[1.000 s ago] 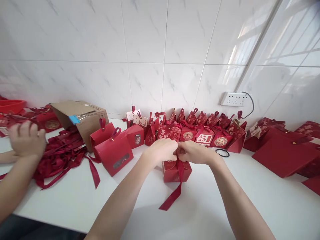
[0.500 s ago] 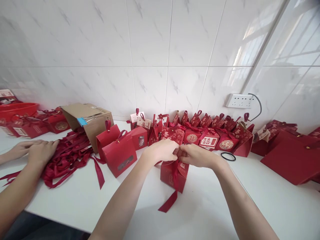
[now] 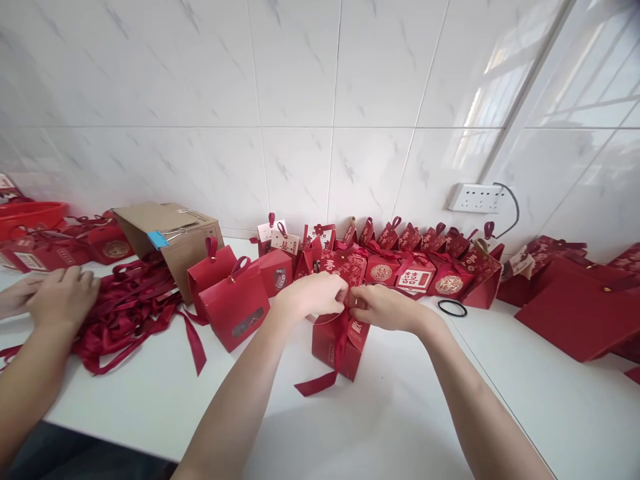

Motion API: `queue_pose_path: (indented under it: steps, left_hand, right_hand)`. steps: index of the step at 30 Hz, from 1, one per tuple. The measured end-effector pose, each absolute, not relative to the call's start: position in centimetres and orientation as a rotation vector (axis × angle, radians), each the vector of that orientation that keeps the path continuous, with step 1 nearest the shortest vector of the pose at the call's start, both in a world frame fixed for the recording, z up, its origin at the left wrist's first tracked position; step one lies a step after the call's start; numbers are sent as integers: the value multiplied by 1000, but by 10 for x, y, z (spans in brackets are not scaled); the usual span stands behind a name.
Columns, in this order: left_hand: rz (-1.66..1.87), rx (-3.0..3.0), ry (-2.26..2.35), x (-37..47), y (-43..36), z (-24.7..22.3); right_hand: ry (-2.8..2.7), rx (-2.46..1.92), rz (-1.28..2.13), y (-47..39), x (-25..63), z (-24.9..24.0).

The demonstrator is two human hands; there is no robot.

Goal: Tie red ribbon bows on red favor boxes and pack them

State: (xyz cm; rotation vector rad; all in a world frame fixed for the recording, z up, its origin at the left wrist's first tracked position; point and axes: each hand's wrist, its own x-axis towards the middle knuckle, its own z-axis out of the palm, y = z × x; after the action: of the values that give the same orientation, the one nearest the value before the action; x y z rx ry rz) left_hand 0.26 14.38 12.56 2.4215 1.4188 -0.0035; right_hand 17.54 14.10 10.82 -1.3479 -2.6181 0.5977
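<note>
A red box (image 3: 325,343) stands on the white table at the centre, with a dark red ribbon (image 3: 317,385) running down its front and its tail lying on the table. Over the top of this box, my left hand (image 3: 323,293) is closed, the fingers pinching the ribbon. Just to its right, my right hand (image 3: 383,307) is closed too, fingertips pressed together at the ribbon. A small gap shows between the two hands. The knot area is partly hidden behind the fingers.
Red gift boxes (image 3: 383,270) line the wall. Two taller red boxes (image 3: 235,300) stand left of my hands. Further left are a cardboard box (image 3: 193,250), a ribbon pile (image 3: 125,313) and another person's hands (image 3: 65,297). A black ring (image 3: 453,308) and large red bags (image 3: 575,307) lie right.
My hands have moved slightly apart at the ribbon. Its tail has swung left and up. The other person's hands have shifted left, off the ribbon pile's edge. The whole view has shifted a little.
</note>
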Motion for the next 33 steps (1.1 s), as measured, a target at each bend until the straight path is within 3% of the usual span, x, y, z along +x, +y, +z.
queue_pose_path:
  steps: [33]
  left_hand:
    - [-59,2301,1482,3,136,133]
  right_hand:
    - [-2592,-1391,616,137,186,115]
